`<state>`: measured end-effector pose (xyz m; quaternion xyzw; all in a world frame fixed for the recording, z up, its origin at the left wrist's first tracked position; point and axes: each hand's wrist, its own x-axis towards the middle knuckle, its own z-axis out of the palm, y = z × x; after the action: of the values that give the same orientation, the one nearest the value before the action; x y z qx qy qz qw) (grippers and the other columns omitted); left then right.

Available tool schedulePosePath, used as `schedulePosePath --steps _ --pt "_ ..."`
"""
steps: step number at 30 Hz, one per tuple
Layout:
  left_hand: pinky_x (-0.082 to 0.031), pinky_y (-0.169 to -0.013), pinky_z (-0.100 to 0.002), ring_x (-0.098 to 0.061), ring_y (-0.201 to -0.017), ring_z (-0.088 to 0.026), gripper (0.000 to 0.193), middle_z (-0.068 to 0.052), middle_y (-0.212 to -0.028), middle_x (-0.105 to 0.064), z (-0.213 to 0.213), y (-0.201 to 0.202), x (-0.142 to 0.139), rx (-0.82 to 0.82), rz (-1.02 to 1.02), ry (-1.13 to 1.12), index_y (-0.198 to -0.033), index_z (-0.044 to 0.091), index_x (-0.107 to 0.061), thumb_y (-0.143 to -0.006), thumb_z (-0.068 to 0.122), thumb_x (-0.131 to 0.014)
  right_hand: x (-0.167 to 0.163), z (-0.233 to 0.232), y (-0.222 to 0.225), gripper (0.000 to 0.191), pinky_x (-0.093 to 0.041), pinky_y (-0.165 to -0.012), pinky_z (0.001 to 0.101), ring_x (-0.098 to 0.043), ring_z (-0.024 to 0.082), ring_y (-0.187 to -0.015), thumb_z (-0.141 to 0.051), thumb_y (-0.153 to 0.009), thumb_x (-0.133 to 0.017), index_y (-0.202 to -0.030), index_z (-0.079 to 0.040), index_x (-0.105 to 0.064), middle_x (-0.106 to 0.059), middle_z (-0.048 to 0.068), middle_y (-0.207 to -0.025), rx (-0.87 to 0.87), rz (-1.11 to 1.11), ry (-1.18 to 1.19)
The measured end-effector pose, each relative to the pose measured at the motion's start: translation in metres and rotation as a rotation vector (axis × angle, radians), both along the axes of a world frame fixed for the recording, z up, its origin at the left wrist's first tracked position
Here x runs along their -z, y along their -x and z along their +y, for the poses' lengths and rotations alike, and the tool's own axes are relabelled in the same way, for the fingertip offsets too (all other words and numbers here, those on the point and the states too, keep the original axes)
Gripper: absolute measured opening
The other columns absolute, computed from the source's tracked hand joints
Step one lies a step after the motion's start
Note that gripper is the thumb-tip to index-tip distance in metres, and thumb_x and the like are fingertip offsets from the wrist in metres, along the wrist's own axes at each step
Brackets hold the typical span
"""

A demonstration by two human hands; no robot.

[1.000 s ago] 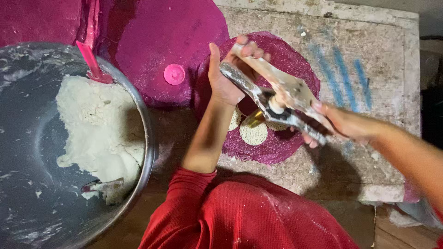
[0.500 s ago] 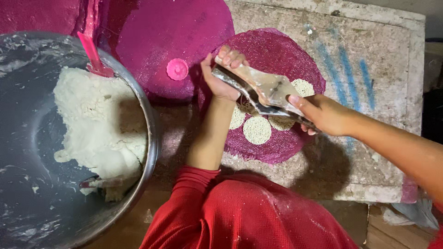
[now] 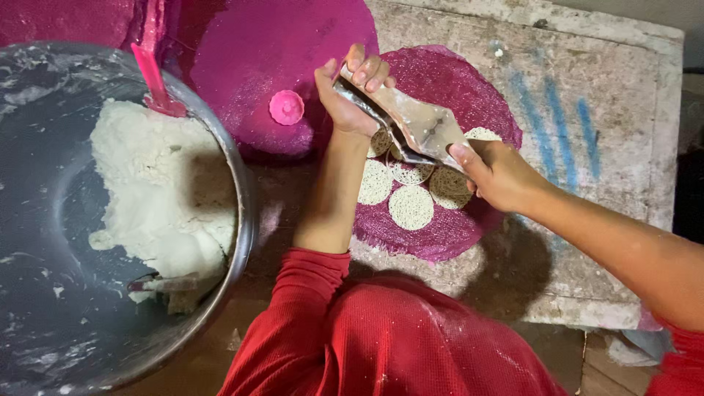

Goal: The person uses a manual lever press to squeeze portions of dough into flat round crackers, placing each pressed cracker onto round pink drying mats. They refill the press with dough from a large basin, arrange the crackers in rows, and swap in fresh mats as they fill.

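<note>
Left hand [image 3: 345, 99]: yours, fingers curled tight round the far end of the press [image 3: 411, 125], thumb side toward the lid.
Right hand [image 3: 499, 176]: yours, fingers closed on the near end of the press, thumb on top of the metal.
Press: metal, two-handled, dough-smeared, held slanted betw. both hands, just above the mat [image 3: 447, 220]; whether it touches the mat, can't tell.
Mat: round, magenta, woven; lies on the slab [image 3: 587, 242], right under your hands.
Discs [image 3: 411, 207]: pale stringy rounds of pressed dough on the mat, abt. five showing, packed close, some edges touching; a couple partly hidden by the press and your right hand.
Slab: rough grey stone w/ blue streaks, to your right front.
Lid [image 3: 286, 107]: pink knob on a big round magenta cover, just left of your left hand, beside the mat.
Bowl [image 3: 235, 242]: large steel one at your left, well apart from the press.
Dough [image 3: 158, 191]: white mass heaped vs. the bowl's right wall.
Scraper [image 3: 154, 77]: pink, stuck upright-ish in the dough at the bowl's top edge.
Sleeves [image 3: 293, 308]: red, flour-dusted.
</note>
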<state>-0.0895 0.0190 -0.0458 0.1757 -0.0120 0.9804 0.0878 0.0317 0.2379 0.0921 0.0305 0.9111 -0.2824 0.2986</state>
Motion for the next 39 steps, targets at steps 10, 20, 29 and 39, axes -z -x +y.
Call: schedulePosePath --steps 10,20,29,39 --pt "-0.044 -0.069 -0.037 -0.045 -0.061 -0.015 0.035 0.004 -0.062 -0.045 0.037 -0.012 0.005 -0.010 -0.342 0.052 -0.075 0.019 -0.046 -0.094 0.044 -0.033 -0.003 0.027 0.002 0.084 -0.057 -0.060 0.0405 -0.068 0.022 -0.056 -0.070 -0.100 -0.029 -0.086 0.002 -0.069 -0.067 0.014 -0.064 0.019 -0.097 -0.203" --pt "-0.041 -0.072 -0.037 -0.042 -0.064 -0.016 0.031 0.003 -0.064 -0.041 0.028 -0.003 -0.008 0.005 -0.316 0.079 -0.076 0.016 -0.045 -0.090 0.043 -0.036 0.015 0.031 0.004 0.082 -0.055 -0.063 0.0431 -0.067 0.024 -0.057 -0.069 -0.099 -0.031 -0.083 0.002 -0.069 -0.066 0.012 -0.061 0.002 0.041 -0.108" --pt "-0.039 -0.092 -0.035 -0.063 -0.095 -0.014 0.049 -0.004 -0.103 -0.067 -0.016 -0.021 -0.032 -0.094 -0.312 0.996 -0.106 0.014 -0.060 -0.096 0.052 -0.030 0.050 0.038 -0.025 0.075 -0.054 -0.052 0.0396 -0.062 0.021 -0.057 -0.066 -0.095 -0.031 -0.124 -0.008 -0.067 -0.062 0.011 -0.066 0.099 0.194 0.155" --pt "-0.031 -0.109 -0.055 -0.046 -0.122 -0.038 0.114 -0.027 -0.137 -0.052 0.034 -0.121 -0.026 -0.458 0.629 2.468 -0.146 -0.007 -0.034 -0.065 0.049 -0.091 0.059 0.094 -0.073 0.077 -0.046 -0.055 0.0295 -0.057 0.013 -0.065 -0.076 -0.101 -0.040 -0.119 -0.004 -0.058 -0.060 0.006 -0.079 0.301 0.523 1.002"
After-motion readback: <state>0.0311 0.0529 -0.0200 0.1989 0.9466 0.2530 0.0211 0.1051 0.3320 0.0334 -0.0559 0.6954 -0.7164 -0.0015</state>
